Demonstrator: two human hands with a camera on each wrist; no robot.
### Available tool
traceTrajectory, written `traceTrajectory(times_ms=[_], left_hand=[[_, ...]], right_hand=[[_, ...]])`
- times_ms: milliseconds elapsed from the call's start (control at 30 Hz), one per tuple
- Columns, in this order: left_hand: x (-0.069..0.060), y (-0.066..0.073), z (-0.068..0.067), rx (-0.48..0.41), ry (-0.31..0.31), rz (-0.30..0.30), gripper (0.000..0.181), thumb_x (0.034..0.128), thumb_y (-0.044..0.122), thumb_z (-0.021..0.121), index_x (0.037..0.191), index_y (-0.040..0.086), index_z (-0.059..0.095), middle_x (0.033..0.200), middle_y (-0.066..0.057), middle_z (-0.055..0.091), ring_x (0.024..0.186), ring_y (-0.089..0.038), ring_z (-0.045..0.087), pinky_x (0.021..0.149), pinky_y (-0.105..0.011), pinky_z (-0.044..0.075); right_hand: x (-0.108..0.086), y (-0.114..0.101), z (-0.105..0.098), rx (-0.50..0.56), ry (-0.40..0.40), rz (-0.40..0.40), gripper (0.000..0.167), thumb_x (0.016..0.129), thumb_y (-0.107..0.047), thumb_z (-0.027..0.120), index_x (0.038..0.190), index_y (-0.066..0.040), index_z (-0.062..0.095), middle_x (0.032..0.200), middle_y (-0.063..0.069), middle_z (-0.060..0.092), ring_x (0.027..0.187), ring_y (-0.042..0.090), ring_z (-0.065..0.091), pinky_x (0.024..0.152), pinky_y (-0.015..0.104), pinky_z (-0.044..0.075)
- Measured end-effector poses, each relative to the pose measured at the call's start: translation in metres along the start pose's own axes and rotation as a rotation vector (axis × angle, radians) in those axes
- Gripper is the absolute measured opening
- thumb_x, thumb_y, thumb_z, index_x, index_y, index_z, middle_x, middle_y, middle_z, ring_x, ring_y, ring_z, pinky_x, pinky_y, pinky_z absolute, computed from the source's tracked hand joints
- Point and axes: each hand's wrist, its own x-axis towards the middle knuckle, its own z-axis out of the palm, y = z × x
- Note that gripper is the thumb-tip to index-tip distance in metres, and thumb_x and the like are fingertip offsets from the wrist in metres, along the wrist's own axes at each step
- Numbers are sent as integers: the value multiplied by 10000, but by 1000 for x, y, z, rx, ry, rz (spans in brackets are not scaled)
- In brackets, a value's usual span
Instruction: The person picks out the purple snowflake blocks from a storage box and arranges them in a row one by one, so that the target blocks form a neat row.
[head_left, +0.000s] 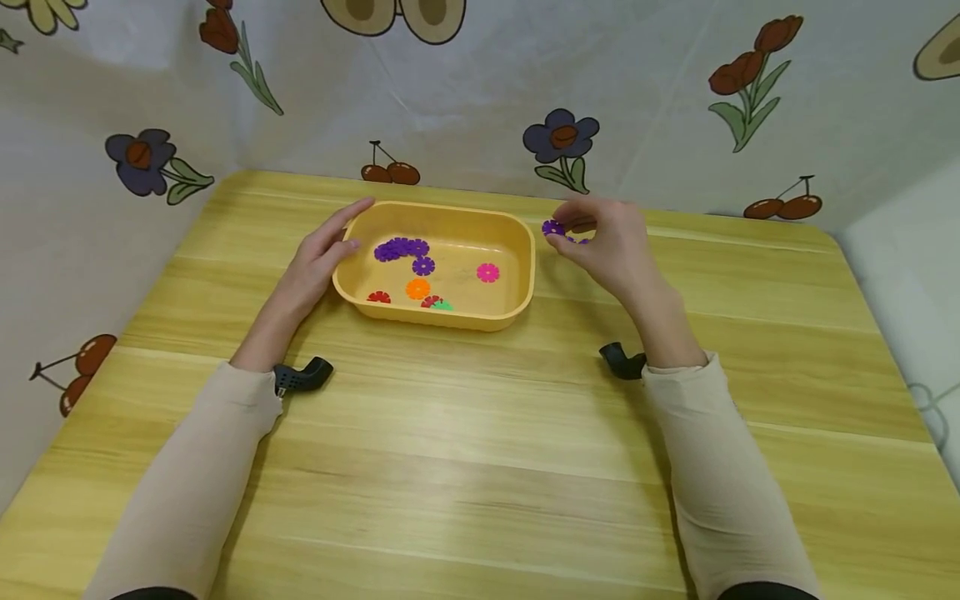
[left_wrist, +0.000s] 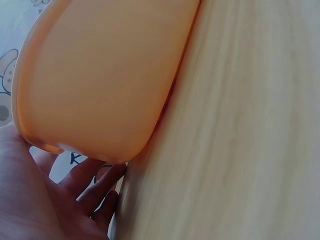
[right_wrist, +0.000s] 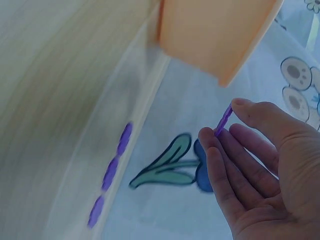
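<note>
A yellow plastic basket (head_left: 442, 318) stands on the table, with several purple flower-shaped discs (head_left: 401, 248) inside at its left. My left hand (head_left: 311, 267) holds the basket's left end, thumb over the rim; in the left wrist view the hand (left_wrist: 50, 200) has its fingers along the outer wall (left_wrist: 105, 90). Right of the basket, my right hand (head_left: 611, 246) pinches one purple disc (head_left: 553, 227) above the table. The right wrist view shows that disc (right_wrist: 224, 120) edge-on between thumb and fingertips of the hand (right_wrist: 265, 165), and three purple discs (right_wrist: 110, 173) in a row on the table.
Also in the basket are a pink disc (head_left: 488, 272), an orange disc (head_left: 417, 289), a green disc (head_left: 442, 306) and red ones (head_left: 378, 297). Behind the wooden table (head_left: 450, 467) hangs a patterned cloth (head_left: 465, 108).
</note>
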Motion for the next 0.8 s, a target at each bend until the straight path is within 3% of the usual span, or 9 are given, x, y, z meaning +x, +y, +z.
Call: traceTrajectory(times_ms=[300,367,433,567,800], left_hand=[[1,0,0,2,-5,-3,558,1081,192,497,1621,317,435,1700,73,360,1526,-220,402,1138,-231,465],[1,-1,0,2,-4,-1,557,1081,189,499,1619,319,439,1699,75,363,1530,-215,398,1157,-253,457],[1,-2,-1,6,-1,3,557,1081,182,497,1620,314,438,1701,73,362,1546,-208,376,1197,-282,424],[2,-2,-1,27,4,6,560,1081,187,489,1626,304,430,1706,68,358,1566,-200,346,1246,-344,376],[2,-1,0,29,2,13,556,1083,184,489,1623,307,435,1702,73,365,1564,-199,349,1227,-311,396]], right_hand=[[-18,37,-30,-25,26,149,265,931,-120,804,1148,22,752,1118,225,776,1035,383,756,953,512,592],[-23,46,-38,-28,16,190,279,940,-137,799,1163,22,747,1138,231,769,1048,379,747,955,440,602],[-26,55,-45,-31,10,218,284,941,-136,797,1166,28,744,1140,236,765,1036,368,743,909,294,608],[-31,69,-55,-58,-3,263,290,939,-154,804,1153,33,746,1129,246,763,1003,355,744,761,47,499],[-37,83,-60,-115,-19,322,313,928,-174,818,1142,36,729,1119,265,762,1010,405,746,693,26,441]])
